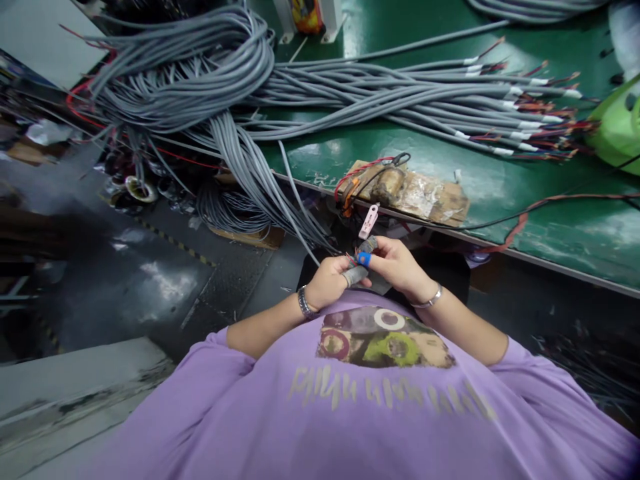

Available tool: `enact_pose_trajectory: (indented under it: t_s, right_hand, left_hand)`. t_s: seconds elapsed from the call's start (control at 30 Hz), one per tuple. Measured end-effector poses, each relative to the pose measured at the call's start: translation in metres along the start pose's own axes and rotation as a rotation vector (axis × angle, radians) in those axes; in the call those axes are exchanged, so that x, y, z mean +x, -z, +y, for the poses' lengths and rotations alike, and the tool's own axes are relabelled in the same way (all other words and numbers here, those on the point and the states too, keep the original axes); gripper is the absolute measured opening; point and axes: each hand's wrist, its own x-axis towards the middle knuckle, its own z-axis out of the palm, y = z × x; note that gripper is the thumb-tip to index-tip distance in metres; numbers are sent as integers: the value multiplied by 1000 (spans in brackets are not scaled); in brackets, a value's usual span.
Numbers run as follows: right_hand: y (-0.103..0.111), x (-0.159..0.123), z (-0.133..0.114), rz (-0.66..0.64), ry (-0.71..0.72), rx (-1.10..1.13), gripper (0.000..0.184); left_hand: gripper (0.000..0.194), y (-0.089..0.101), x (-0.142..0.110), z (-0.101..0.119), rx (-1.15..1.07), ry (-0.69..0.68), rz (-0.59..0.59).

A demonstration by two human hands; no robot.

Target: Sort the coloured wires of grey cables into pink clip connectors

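In front of my belly both hands meet at the end of a grey cable (306, 244), where thin coloured wires (352, 259) stick out. My left hand (327, 283) is closed around that cable end, its thumb and a grey-wrapped finger pressed together. Pinched at the same wires is my right hand (403, 268), with blue tape on the thumb and a grey wrap on the index finger. The fingertips partly hide the wires. Just beyond my right fingers, a pink clip (369, 222) points up toward the bench edge.
Many grey cables (350, 87) lie across the green bench (555, 223), stripped ends to the right beside a light-green object (617, 127). A stained wooden board (445, 200) with red and black leads sits at the front edge. More coiled cable (235, 212) is below on the left.
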Motion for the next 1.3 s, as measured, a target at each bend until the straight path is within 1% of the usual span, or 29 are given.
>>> enact_pose_trajectory:
  t_s: [0.03, 0.1, 0.2, 0.3, 0.4, 0.57, 0.73, 0.83, 1.0, 1.07, 1.13, 1.23, 1.3]
  right_hand:
    - [-1, 1, -1, -11, -3, -20, 30]
    - [-2, 4, 0, 9, -5, -19, 32]
    - [-4, 7, 6, 96, -8, 37, 35]
    - [-6, 9, 11, 165, -5, 64, 36]
    - [-10, 7, 11, 163, -22, 100, 38]
    - [-8, 5, 9, 122, -38, 105, 39]
    - [0, 5, 15, 136, -40, 86, 31]
    - [0, 4, 14, 150, -33, 87, 28]
    - [-4, 1, 11, 177, -12, 72, 27]
    - [-3, -1, 12, 169, -4, 58, 26]
    - [-1, -3, 14, 130, -2, 57, 26]
    - [5, -4, 17, 59, -40, 138, 31]
    - [11, -1, 17, 60, -88, 238, 38]
  left_hand:
    - [35, -1, -1, -1, -20, 11, 5]
    - [37, -4, -2, -6, -115, 41, 43]
    - [40, -8, 0, -15, -280, 40, 143]
    - [43, -10, 3, -21, -379, 49, 201]
    - [44, -11, 5, -21, -428, 55, 236]
    - [45, -11, 3, -16, -463, 57, 286]
    - [45, -11, 2, -12, -471, 62, 289]
    - [44, -11, 2, -12, -469, 53, 300]
    - [45, -12, 4, -13, -469, 40, 360]
    - [44, -12, 5, -13, -485, 25, 371]
    - [44, -11, 4, -12, -497, 9, 378]
    - [42, -9, 2, -10, -484, -14, 379]
    - [42, -7, -1, -10, -467, -20, 361]
